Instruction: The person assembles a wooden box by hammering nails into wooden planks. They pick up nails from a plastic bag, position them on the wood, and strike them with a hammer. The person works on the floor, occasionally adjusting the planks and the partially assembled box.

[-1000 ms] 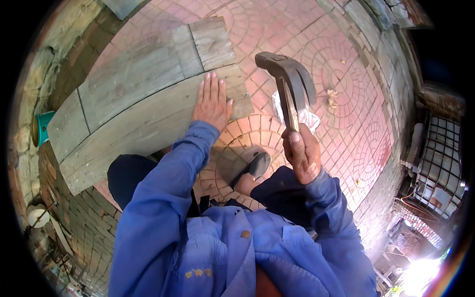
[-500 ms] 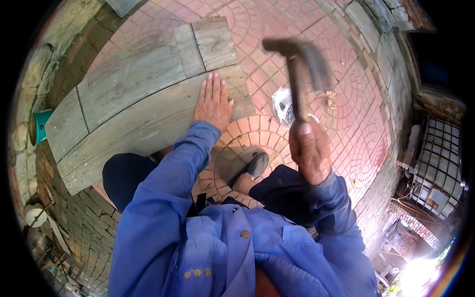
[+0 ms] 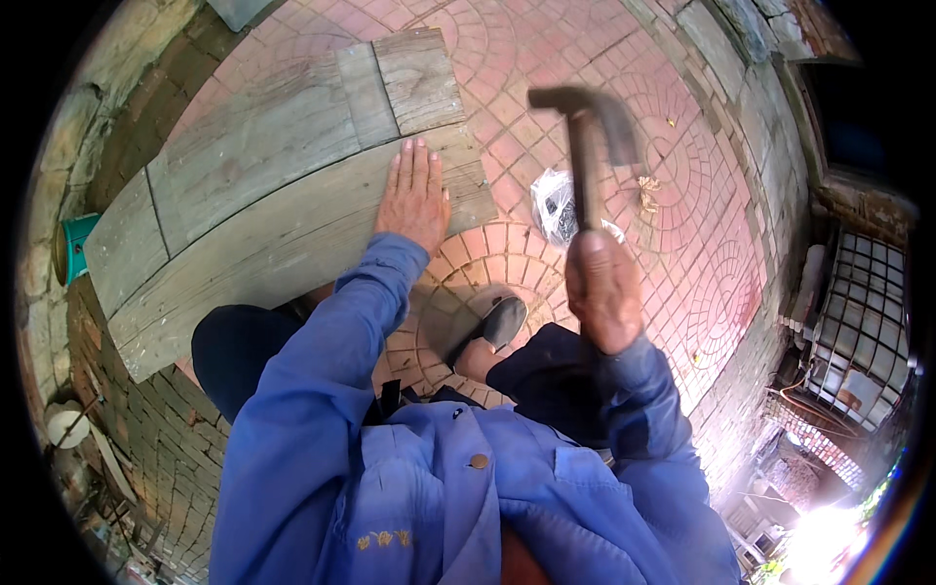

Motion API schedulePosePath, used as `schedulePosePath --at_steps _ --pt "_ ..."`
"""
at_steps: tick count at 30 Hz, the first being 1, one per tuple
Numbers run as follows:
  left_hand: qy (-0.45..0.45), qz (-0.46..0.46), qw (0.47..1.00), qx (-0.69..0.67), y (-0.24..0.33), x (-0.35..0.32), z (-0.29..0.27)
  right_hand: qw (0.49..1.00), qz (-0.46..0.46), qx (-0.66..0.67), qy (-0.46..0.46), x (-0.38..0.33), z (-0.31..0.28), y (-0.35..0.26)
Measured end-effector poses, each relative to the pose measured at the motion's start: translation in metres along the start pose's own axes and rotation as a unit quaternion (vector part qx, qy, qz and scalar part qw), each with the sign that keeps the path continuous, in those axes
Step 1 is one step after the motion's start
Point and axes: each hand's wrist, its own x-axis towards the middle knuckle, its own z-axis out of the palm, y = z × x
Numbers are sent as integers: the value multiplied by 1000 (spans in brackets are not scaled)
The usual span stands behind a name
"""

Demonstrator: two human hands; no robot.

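Weathered grey planks [image 3: 283,214] with pale grain; red-pink brick paving [image 3: 682,214] laid in fan-shaped arcs; bright blue jacket sleeve [image 3: 341,322] with brown button [image 3: 479,460]; dark rusty-brown hammer [image 3: 590,136]; clear plastic bag [image 3: 556,203]; teal container [image 3: 76,249]; black shoe [image 3: 492,327].

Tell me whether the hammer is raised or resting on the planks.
Raised: the right hand holds the hammer upright, its head above the brick paving, clear of the planks.

L hand [image 3: 414,200] flat on grey wooden planks [image 3: 273,210]; R hand [image 3: 603,291] grips raised claw hammer [image 3: 588,136] over brick paving [image 3: 682,224].
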Motion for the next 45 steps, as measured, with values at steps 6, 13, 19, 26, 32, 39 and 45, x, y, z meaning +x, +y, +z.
schedulePosePath --at_steps 6,13,19,26,32,39,45 --pt "0 3 1000 7 -1 1 -2 969 -233 -12 -82 3 -13 17" --pt "4 5 1000 15 -2 2 -2 982 -54 -179 -34 8 -2 60" --pt "18 13 1000 7 -5 -2 1 987 -154 -11 -32 -1 -3 -23" --pt "-4 14 1000 -19 6 1 -3 965 -146 -217 33 22 13 158" --pt "13 8 1000 0 -3 0 -1 1000 19 16 3 -3 13 29" --pt "29 9 1000 -4 -4 0 2 892 -418 171 -26 12 12 10" --pt "13 6 1000 -5 -6 8 -4 997 25 -59 51 24 34 146"
